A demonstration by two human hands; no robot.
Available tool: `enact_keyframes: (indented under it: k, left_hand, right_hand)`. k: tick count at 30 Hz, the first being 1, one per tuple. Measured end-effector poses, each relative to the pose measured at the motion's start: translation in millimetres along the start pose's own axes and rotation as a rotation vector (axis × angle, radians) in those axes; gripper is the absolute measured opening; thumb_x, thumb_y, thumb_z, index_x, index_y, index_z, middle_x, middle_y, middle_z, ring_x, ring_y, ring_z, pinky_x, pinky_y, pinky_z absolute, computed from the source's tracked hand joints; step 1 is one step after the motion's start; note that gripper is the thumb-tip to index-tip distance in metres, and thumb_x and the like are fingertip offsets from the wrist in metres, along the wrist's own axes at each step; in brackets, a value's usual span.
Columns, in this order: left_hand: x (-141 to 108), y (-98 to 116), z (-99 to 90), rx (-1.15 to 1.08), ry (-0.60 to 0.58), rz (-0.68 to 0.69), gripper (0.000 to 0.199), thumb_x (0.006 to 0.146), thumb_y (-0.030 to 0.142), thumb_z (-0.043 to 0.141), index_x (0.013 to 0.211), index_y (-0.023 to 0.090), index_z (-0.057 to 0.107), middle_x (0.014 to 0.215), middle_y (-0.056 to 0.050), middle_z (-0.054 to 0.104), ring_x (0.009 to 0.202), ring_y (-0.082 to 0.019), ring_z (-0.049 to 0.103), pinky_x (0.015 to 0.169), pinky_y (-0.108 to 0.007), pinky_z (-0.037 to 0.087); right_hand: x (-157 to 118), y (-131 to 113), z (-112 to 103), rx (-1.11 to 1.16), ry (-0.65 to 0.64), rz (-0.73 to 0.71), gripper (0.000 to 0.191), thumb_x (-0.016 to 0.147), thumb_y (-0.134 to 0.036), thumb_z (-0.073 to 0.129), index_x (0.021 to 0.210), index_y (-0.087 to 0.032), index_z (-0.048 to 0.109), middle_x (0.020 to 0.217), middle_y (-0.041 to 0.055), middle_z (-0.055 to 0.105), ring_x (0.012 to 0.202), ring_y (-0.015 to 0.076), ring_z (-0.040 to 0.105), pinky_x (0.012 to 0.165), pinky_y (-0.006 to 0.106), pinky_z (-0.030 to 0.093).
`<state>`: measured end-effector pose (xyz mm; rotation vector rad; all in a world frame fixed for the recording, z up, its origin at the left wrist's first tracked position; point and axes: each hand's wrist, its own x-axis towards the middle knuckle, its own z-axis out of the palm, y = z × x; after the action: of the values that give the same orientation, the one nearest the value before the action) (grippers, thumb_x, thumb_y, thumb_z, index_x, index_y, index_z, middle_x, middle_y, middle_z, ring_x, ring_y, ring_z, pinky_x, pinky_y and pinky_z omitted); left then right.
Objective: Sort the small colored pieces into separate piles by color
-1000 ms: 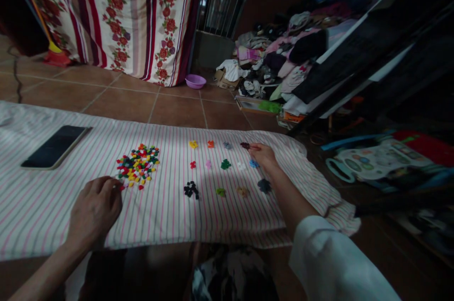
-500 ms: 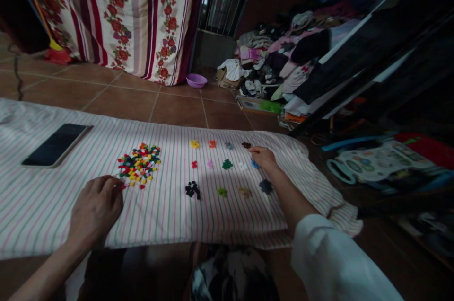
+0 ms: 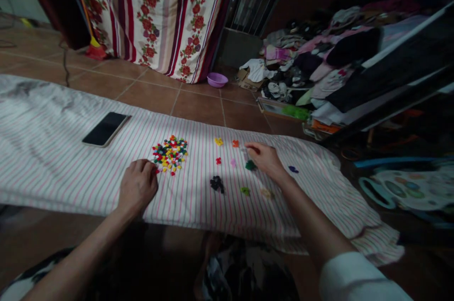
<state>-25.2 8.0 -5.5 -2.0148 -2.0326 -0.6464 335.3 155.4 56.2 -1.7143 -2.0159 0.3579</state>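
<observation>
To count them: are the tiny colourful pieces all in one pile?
No: a mixed pile of tiny colourful pieces sits apart from a small black group on the pink-striped white cloth.

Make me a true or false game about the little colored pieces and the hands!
1. The left hand is right next to the big mixed pile of little colored pieces. True.
2. The right hand is touching the phone. False: it is beside a small green clump, and the phone lies far off to the left on the striped cloth.
3. The black pieces make their own little heap. True.
4. The purple bowl is sitting on the striped cloth. False: it is on the tiled floor, past the cloth.
</observation>
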Motion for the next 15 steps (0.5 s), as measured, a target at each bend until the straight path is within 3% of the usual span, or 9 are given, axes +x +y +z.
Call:
enact_keyframes:
  k: [7,11,15]
  left_hand:
    - [0,0,-3.1,-0.069,-0.018,-0.044,0.020,0.089,0.019,0.043,0.094,0.017,0.062,0.098,-0.011,0.063,0.094,-0.025,0.055,0.081,-0.039,0.045]
    - [-1,-2,-3.6,-0.106,-0.012,-0.059,0.022,0.090,0.019,0.041,0.093,0.017,0.063,0.098,-0.011,0.063,0.093,-0.025,0.055,0.081,-0.039,0.045]
    - [-1,-5,-1.8,-0.126,-0.017,-0.050,0.021,0.088,0.016,0.043,0.092,0.017,0.064,0.097,-0.011,0.063,0.092,-0.025,0.055,0.079,-0.039,0.045]
  right_hand:
    - [-34,-104,56,0.200,-0.227,-0.384,0.023,0.085,-0.018,0.052,0.095,-0.020,0.073,0.091,0.0051,0.070,0.088,0.0168,0.064,0.082,0.029,0.049]
    - [-52,-130,96,0.204,-0.269,-0.490,0.022,0.084,-0.013,0.052,0.092,-0.020,0.072,0.088,0.0037,0.067,0.086,0.0162,0.062,0.081,0.029,0.048]
    - [-63,-138,123,0.170,-0.229,-0.490,0.025,0.084,-0.009,0.051,0.094,-0.021,0.071,0.090,0.0043,0.064,0.087,0.0171,0.060,0.082,0.030,0.048]
